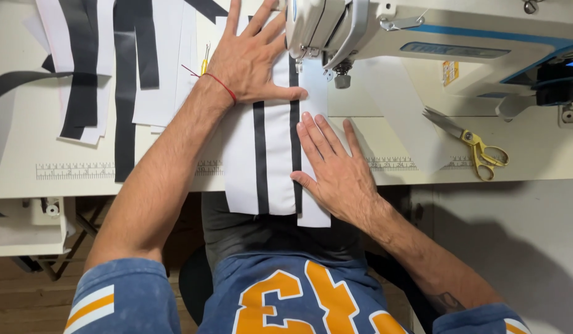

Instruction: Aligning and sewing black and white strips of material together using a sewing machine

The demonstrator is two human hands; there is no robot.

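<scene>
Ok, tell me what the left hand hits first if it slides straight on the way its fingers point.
The left hand lies flat on the striped white fabric, fingers pointing away and slightly right. Straight on, it would likely meet the sewing machine head first, which its fingertips almost touch already.

Matt white cloth (275, 154) with black stripes lay smooth under my palms; the machine (422, 31) looked glossy plastic, scissors (469, 139) metal.

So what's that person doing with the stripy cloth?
A person is at a white sewing machine. Both hands lie flat on a white cloth panel with two black stripes: the left hand near the needle, the right hand lower on its edge. Yellow-handled scissors lie on the table, and black and white strips on the left.
</scene>
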